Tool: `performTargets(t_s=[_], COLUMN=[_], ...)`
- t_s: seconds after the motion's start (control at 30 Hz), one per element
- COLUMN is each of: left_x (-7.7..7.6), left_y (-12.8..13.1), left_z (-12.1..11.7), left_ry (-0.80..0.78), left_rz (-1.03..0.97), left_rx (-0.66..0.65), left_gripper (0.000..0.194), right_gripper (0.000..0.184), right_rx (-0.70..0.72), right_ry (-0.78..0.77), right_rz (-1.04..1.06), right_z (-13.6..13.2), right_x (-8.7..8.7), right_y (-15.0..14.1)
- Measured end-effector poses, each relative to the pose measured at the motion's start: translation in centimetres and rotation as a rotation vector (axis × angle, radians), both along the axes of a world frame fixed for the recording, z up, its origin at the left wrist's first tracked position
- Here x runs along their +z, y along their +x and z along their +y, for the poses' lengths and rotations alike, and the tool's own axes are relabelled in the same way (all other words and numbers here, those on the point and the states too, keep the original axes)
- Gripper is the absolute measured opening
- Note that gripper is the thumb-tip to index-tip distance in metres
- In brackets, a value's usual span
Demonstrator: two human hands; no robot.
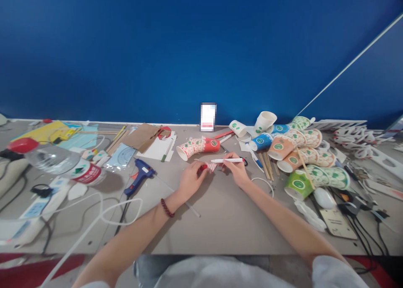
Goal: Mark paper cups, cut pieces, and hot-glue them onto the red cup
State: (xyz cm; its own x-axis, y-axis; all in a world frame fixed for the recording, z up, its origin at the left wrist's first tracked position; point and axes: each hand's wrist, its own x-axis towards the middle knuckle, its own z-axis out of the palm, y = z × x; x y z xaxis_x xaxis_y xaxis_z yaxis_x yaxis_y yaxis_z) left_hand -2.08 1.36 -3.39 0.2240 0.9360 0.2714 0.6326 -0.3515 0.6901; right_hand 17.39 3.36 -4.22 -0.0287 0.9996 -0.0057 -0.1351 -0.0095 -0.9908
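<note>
My left hand rests on the grey table with its fingers pinched on a small red-and-white patterned paper piece. My right hand is closed round a white marker pen that lies level, its tip pointing left above the paper piece. The two hands nearly meet over that piece. Just behind them lies a stack of red patterned paper cups on its side. A red bead bracelet circles my left wrist.
A blue glue gun lies left of my hands, with a water bottle and power strip farther left. Several coloured paper cups and wooden sticks pile at the right. Cables and white cut-outs lie far right.
</note>
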Motion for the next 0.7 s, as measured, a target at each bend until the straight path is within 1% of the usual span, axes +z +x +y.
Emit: performTargets(t_s=[0.13,0.37,0.53,0.7], left_x=[-0.1,-0.6,-0.8,-1.1], left_y=[-0.1,-0.2,-0.2,-0.1], left_z=[0.0,0.3,0.4,0.0], left_ry=[-0.040,-0.026,0.025,0.143], left_rz=[-0.049,-0.047,-0.017,0.119], left_rx=[0.000,-0.013,-0.058,-0.115], left_gripper=[0.018,0.021,0.026,0.032], right_gripper=[0.029,0.031,0.034,0.038], right_rx=[0.055,0.053,0.080,0.154], right_ry=[-0.003,0.000,-0.014,-0.052], right_rz=[-0.004,-0.073,-0.098,-0.101], right_z=[-0.1,-0.1,0.0,0.1], right_x=[0.5,0.8,0.4,0.5], right_y=[0.1,-0.1,-0.1,0.0])
